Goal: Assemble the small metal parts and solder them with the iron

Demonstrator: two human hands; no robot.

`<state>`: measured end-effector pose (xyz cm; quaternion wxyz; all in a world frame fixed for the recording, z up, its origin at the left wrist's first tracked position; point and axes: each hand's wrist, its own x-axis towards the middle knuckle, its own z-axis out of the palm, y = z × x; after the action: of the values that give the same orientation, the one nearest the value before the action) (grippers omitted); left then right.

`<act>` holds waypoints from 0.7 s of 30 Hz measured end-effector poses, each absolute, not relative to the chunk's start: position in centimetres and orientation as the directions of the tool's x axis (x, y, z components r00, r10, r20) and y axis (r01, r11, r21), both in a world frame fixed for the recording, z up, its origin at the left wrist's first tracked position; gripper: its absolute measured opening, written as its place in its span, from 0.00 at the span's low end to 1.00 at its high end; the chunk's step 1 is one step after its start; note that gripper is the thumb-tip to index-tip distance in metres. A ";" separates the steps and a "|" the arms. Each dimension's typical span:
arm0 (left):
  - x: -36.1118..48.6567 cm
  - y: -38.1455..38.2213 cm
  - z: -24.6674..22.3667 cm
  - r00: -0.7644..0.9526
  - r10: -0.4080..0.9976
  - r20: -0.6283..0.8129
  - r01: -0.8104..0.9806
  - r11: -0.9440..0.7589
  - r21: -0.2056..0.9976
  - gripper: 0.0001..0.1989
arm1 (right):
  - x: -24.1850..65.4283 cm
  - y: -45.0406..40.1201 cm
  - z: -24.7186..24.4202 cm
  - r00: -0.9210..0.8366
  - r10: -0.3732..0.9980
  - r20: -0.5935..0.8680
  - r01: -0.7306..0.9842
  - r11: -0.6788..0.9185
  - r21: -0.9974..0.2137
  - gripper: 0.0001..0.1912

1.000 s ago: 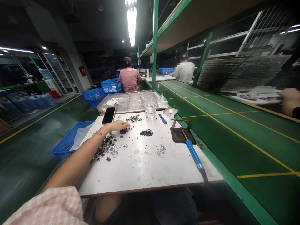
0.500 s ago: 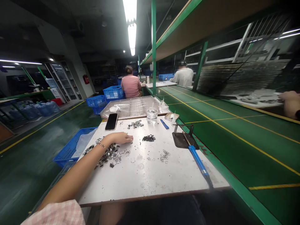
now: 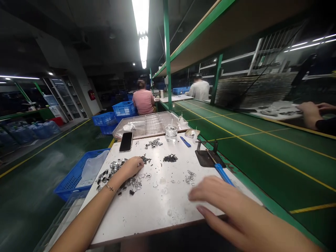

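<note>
The left hand (image 3: 132, 167) is held at the right side of a heap of shiny and dark pieces (image 3: 110, 172) on the white tabletop (image 3: 147, 213). Its fingers are curled, with a small pile of black bits (image 3: 146, 159) just beside the tips; whether anything is pinched there cannot be told. The right hand (image 3: 220, 196), blurred, is held at the near right, half open, thumb parted from fingers, and nothing is seen in its grip. The blue handle of a soldering iron (image 3: 223, 174) is partly hidden by it; the iron's far end is borne on a dark stand (image 3: 206, 159). Thin metal clips (image 3: 190, 176) are scattered just beyond the right fingers. A second black pile (image 3: 170, 158) is seen farther off, mid-table
</note>
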<state>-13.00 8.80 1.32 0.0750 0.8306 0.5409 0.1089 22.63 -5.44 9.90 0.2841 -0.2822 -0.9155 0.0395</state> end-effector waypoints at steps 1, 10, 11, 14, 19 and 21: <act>-13.4 8.8 1.2 0.388 0.916 0.106 0.885 -0.402 0.235 0.07 | 21.0 -4.2 9.9 -0.708 0.542 0.454 0.489 0.839 -0.238 0.13; -14.5 7.5 2.0 0.357 0.925 0.133 0.926 -0.369 0.080 0.10 | 6.5 10.2 4.3 -0.855 0.411 0.317 0.347 0.907 -0.239 0.22; -14.4 7.4 2.0 0.357 0.925 0.132 0.929 -0.367 0.056 0.10 | 5.3 11.4 3.7 -0.866 0.400 0.300 0.339 0.911 -0.234 0.22; -14.3 7.5 2.1 0.346 0.930 0.124 0.938 -0.348 -0.009 0.11 | 2.4 14.2 2.0 -0.878 0.399 0.264 0.346 0.910 -0.227 0.28; -14.3 8.0 1.9 0.317 0.942 0.114 0.948 -0.312 -0.059 0.10 | 1.0 16.1 -0.7 -0.863 0.462 0.204 0.411 0.877 -0.249 0.24; -14.3 8.1 1.7 0.307 0.945 0.116 0.951 -0.302 -0.057 0.09 | 1.1 16.1 -1.4 -0.851 0.495 0.176 0.442 0.855 -0.270 0.23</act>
<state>-14.32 8.06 1.73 -0.0573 0.8064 0.5878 0.0300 1.12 16.07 -1.38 0.1203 -0.2454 -0.9556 0.1102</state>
